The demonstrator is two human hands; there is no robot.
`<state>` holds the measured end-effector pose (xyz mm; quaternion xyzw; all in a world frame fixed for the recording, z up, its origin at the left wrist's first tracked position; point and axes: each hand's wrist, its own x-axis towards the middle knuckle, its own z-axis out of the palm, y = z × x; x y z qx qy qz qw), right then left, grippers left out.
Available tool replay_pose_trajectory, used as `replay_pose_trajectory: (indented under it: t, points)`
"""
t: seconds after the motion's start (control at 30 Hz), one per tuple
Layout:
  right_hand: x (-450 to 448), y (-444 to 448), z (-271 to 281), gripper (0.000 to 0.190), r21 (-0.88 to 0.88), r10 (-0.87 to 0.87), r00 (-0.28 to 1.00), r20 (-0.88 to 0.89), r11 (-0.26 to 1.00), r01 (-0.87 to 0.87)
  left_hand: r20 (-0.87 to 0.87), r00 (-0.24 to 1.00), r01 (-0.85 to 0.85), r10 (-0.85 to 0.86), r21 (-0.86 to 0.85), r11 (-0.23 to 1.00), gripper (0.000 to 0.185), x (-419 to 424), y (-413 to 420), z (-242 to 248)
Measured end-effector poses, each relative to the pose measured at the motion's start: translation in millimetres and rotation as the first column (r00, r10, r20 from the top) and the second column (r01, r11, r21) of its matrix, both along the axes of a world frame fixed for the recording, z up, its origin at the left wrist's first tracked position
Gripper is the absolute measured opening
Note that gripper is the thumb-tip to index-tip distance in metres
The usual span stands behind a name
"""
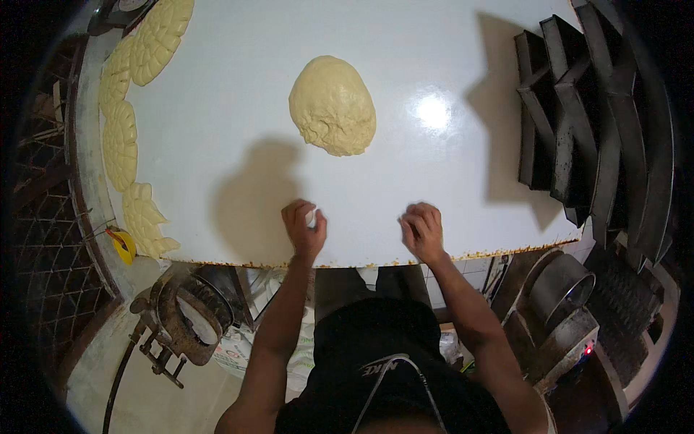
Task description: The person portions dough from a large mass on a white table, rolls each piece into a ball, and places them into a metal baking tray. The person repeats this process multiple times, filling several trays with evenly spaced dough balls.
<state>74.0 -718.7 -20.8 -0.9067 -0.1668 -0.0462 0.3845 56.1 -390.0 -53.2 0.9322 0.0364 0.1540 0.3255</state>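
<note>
A large mound of pale yellow dough point(332, 103) rests on the white tabletop point(390, 179), smooth at its far side and rough at its near side. My left hand point(304, 230) is curled over the table's near part, short of the dough. A small white patch shows between its thumb and fingers; whether it is a thing or the tabletop I cannot tell. My right hand point(425, 233) is farther right, its fingers bent inward and slightly blurred. Nothing shows in it, though its palm is hidden. Neither hand touches the dough.
Flattened, scored dough pieces point(120, 146) line the table's left edge, near a yellow container point(124, 247). Dark metal pans point(574, 125) are stacked at the right. Below the rusty front edge point(477, 254) stand a burner-like metal fixture point(187, 320) and a round metal pot point(561, 287).
</note>
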Motion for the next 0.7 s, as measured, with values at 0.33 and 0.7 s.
replay_pose_trajectory:
  t: [0.33, 0.7]
  points:
    - [1.3, -37.5, -6.5, 0.021, 0.024, 0.074, 0.997, 0.01, 0.997, -0.075, -0.107, 0.993, -0.058, 0.05, -0.077, 0.995, 0.03, 1.0, 19.5, 5.1]
    - [18.3, -50.9, 2.6, 0.017, -0.197, -0.133, 0.991, 0.014, 0.971, 0.133, -0.101, 0.984, -0.144, 0.145, 0.022, 0.989, 0.022, 43.5, 62.6, 16.6]
